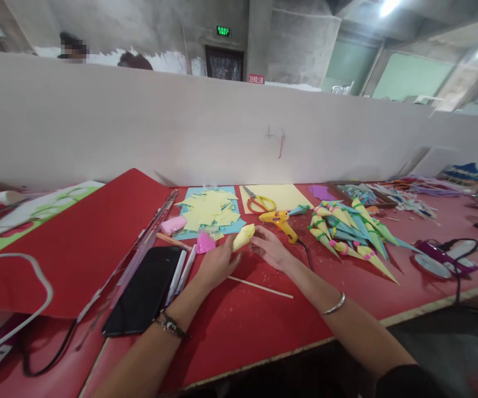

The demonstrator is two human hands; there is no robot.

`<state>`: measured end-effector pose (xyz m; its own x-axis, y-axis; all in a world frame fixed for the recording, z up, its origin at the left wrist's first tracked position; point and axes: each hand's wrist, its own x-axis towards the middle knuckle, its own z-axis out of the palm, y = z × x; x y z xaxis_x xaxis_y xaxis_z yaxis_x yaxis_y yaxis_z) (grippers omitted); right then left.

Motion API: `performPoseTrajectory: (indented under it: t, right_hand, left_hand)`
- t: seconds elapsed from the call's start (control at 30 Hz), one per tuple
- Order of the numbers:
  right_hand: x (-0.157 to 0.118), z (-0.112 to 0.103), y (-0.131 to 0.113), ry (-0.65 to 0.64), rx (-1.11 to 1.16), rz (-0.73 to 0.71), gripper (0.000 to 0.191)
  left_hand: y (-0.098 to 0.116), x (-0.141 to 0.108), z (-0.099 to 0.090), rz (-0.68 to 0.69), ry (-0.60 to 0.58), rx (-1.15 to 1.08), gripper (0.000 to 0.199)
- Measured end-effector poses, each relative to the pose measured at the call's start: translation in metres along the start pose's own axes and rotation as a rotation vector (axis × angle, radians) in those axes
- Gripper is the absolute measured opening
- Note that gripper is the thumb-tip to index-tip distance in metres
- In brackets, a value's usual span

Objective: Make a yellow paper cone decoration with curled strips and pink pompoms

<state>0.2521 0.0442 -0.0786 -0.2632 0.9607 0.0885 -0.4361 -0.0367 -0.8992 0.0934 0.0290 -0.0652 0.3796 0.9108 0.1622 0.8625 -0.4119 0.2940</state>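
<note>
A small piece of pale yellow paper (pixel 243 236), curled into a roll, is held up over the red table. My left hand (pixel 218 262) is closed around its lower left side. The fingers of my right hand (pixel 271 249) are bent against its right edge; their tips are partly hidden. Just beyond the right hand lies a yellow glue gun (pixel 279 220) with a black cord. Below the hands, a thin pale stick (pixel 261 287) rests on the table. A bright pink packet (pixel 206 242) sits beside my left hand.
Yellow paper pieces (pixel 208 209) are heaped on blue sheets behind the hands. Scissors (pixel 259 200) lie nearby. Decorated paper cones (pixel 347 221) are piled at right. A black phone (pixel 145 290) and pens (pixel 181 272) lie at left, near a large red sheet (pixel 85 243).
</note>
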Motion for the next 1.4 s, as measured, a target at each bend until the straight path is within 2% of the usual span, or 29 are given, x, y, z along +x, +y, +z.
performPoseTrajectory:
  t: [0.2,0.43,0.63,0.77,1.03,1.23,1.4]
  right_hand:
    - [0.003,0.0,-0.001,0.012,-0.121,-0.087,0.023]
    - [0.004,-0.005,-0.001,0.025,-0.372,-0.211,0.01]
    - [0.002,-0.007,-0.006,0.012,-0.545,-0.271,0.008]
    - [0.0,-0.005,-0.007,-0.027,-0.61,-0.256,0.01]
    - [-0.001,-0.004,-0.003,0.004,-0.682,-0.254,0.017]
    - [-0.005,0.003,-0.008,0.059,-0.754,-0.339,0.014]
    - [-0.011,0.008,-0.013,0.042,-0.792,-0.38,0.012]
  left_hand:
    - [-0.001,0.003,0.001,0.016,0.009,-0.05,0.038]
    - [-0.004,0.003,0.001,0.035,0.015,-0.18,0.031]
    - [-0.004,0.003,0.002,0.046,0.043,-0.289,0.03]
    - [-0.006,0.003,0.003,0.053,0.047,-0.328,0.029]
    - [-0.008,0.004,0.0,0.048,0.034,-0.365,0.026]
    - [-0.006,0.004,-0.001,0.057,0.013,-0.442,0.03]
    - [-0.005,0.005,-0.001,0.076,0.004,-0.515,0.035]
